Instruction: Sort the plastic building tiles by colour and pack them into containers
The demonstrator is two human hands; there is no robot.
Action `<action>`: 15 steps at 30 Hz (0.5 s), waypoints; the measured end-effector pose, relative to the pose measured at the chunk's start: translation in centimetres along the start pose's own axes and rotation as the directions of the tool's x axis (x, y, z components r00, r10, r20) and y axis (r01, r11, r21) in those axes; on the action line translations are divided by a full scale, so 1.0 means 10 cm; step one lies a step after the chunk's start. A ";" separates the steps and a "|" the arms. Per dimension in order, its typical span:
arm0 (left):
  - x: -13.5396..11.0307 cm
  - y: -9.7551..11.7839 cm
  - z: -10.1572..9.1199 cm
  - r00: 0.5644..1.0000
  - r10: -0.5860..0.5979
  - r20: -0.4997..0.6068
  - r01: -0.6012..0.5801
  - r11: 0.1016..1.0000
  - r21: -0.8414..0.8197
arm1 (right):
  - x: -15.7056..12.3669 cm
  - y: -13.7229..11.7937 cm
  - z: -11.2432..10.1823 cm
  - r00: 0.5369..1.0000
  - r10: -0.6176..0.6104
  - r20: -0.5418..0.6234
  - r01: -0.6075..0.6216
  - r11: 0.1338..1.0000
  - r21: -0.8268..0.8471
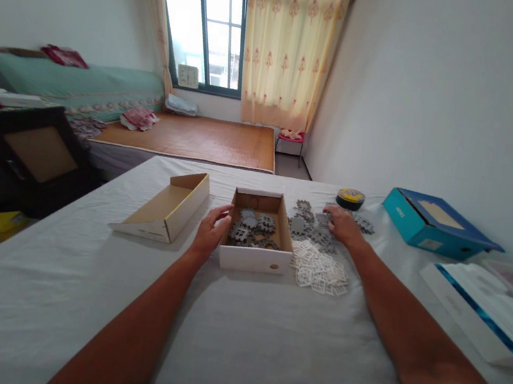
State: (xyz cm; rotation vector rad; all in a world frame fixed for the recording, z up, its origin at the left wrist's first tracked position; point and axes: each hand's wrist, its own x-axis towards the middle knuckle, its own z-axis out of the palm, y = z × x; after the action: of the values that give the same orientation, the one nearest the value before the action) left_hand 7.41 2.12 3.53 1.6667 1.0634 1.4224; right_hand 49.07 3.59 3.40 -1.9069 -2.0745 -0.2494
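A white cardboard box point(252, 261) without a lid stands on the sheet, with grey notched plastic pieces point(250, 233) inside it. My left hand point(212, 227) rests against the box's left wall, its fingers stretched out. To the right of the box lies a loose heap of grey notched pieces point(298, 226). Over the far part of this heap is my right hand point(341, 224), fingers apart and bent down at the pieces; no held piece shows. Nearer to me is a pile of white square lattice pieces point(319, 270).
Left of the box lies an open cardboard lid point(182, 213). A round black-and-yellow tin point(350, 198) sits behind the grey heap. At the right are a blue box point(431, 226) and a white container point(476, 311). A bed point(207, 135) stands beyond the sheet-covered surface point(262, 342).
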 end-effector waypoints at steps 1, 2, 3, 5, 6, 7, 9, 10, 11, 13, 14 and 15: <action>0.00 0.00 0.00 1.000 -0.002 -0.001 0.002 1.000 -0.001 | -0.03 0.00 -0.01 0.997 0.045 -0.062 -0.041 0.997 0.059; 0.00 0.00 0.00 1.000 -0.004 0.000 0.004 1.000 -0.002 | -0.06 0.00 -0.03 0.988 0.098 -0.123 -0.083 0.989 0.123; 0.00 0.00 0.00 1.000 -0.007 -0.001 0.007 1.000 -0.003 | -0.08 -0.01 -0.06 0.971 0.159 -0.181 -0.123 0.973 0.194; 0.00 0.01 0.00 1.000 -0.008 0.001 0.008 1.000 -0.003 | -0.11 -0.11 -0.18 0.926 0.265 -0.268 -0.162 0.922 0.353; 0.00 0.01 0.00 1.000 -0.009 0.003 0.009 1.000 -0.003 | -0.11 -0.20 -0.26 0.908 0.298 -0.295 -0.147 0.886 0.440; 0.00 0.02 0.00 1.000 -0.010 0.006 0.010 1.000 -0.002 | -0.11 -0.33 -0.34 0.900 0.306 -0.310 -0.106 0.844 0.526; -0.01 0.03 0.00 1.000 -0.013 0.010 0.013 1.000 0.004 | -0.10 -0.67 -0.52 0.918 0.236 -0.319 0.040 0.744 0.667; -0.01 0.04 0.00 1.000 -0.013 0.013 0.012 1.000 0.008 | -0.10 -0.85 -0.60 0.936 0.159 -0.315 0.119 0.697 0.707; -0.01 0.04 0.00 1.000 -0.010 0.015 0.010 1.000 0.012 | -0.10 -1.03 -0.66 0.947 0.074 -0.311 0.187 0.661 0.727; -0.01 0.05 0.00 1.000 -0.006 0.019 0.006 1.000 0.020 | -0.08 -1.31 -0.73 0.961 -0.106 -0.256 0.265 0.621 0.738; -0.01 0.06 0.00 1.000 -0.006 0.019 0.006 1.000 0.023 | -0.06 -1.38 -0.73 0.961 -0.153 -0.230 0.274 0.621 0.735; -0.02 0.06 0.00 1.000 -0.009 0.018 0.008 1.000 0.027 | -0.04 -1.40 -0.70 0.965 -0.162 -0.207 0.262 0.638 0.724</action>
State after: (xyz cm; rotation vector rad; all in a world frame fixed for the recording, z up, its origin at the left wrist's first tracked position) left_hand 7.44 1.73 3.98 1.6894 1.0823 1.3904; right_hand 35.95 -0.46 11.00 -1.1072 -1.8779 0.3922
